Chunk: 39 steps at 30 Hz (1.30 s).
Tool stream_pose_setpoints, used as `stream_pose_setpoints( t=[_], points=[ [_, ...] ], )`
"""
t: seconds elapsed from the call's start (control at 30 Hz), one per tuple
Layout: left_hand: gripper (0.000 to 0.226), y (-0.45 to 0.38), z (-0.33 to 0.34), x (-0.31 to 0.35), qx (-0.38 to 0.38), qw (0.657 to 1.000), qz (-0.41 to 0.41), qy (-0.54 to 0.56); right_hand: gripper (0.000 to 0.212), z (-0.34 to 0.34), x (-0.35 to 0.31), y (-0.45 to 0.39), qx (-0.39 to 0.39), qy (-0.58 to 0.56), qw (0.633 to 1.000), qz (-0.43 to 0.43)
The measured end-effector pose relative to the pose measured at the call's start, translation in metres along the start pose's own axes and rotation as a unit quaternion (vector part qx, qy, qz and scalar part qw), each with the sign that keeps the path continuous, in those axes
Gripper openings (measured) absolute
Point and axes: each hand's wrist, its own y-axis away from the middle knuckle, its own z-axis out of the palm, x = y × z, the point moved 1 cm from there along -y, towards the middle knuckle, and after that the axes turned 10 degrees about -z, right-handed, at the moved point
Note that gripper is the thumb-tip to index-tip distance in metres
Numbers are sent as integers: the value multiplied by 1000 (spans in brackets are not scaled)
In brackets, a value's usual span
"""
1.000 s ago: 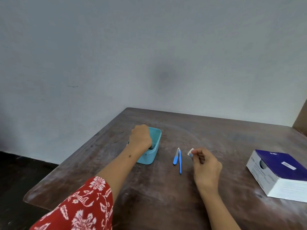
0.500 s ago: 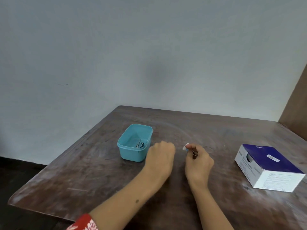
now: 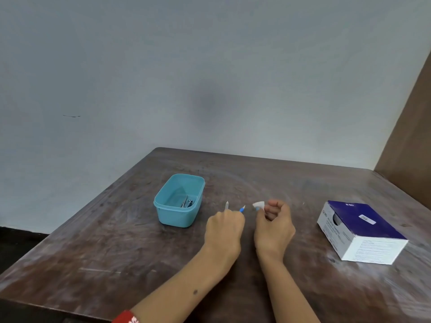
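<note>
Nearest the camera, a red patterned sleeve [image 3: 126,318] edges the person's left forearm, which slants up and to the right across the table [image 3: 93,248]. The right forearm rises more steeply beside it.

The left hand [image 3: 223,230] lies knuckles-up, fingers curled into a loose fist round two slim things. Only their ends show past the knuckles: a blue tool [image 3: 242,208] with a pointed tip, and a pale-tipped tool [image 3: 227,204] just left of it. Both tilt away from the person, above the tabletop.

The right hand [image 3: 274,229] sits just beside it, apart. Its thumb and forefinger pinch a small white piece [image 3: 258,204] — soft-edged and roughly wedge-shaped — while the other fingers fold into the palm.

The table is dark brown wood, scuffed and streaked with whitish wear.

Left of the hands stands a teal tub [image 3: 163,206] of smooth plastic, rectangular with rounded corners and a lipped rim. Small metal tools [image 3: 187,203] lie in it.

Well to the right lies a cardboard box [image 3: 363,231], with a purple top, white printed sides and an opening in its left end.

Beyond the far edge rises a plain grey wall [image 3: 210,66] — matte, with a dim smudge. A brown panel [image 3: 410,136] closes the right corner.
</note>
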Motion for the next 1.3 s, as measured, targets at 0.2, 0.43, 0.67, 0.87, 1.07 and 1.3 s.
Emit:
stream_pose_setpoints(
  t=[0.2,0.43,0.67,0.87,1.07,1.3],
  points=[
    [6,-15,2,-13,125,936,-11,329,10,3,5,-2,38,-7,999,-2],
    [26,-17,28,-9,40,830,-15,556,18,1,-7,3,-44,-66,997,-6],
    [24,-18,30,-17,43,805,-40,590,20,3,-18,12,-82,-99,990,-59],
    [31,-21,34,-21,36,797,-45,602,24,4,-15,13,-110,-74,987,-88],
    [30,-23,39,-23,-29,806,-26,591,23,2,-13,11,-83,-89,991,-62],
    [32,-18,36,-18,-30,824,9,566,34,-3,-19,9,-41,-103,992,-62]
  ],
)
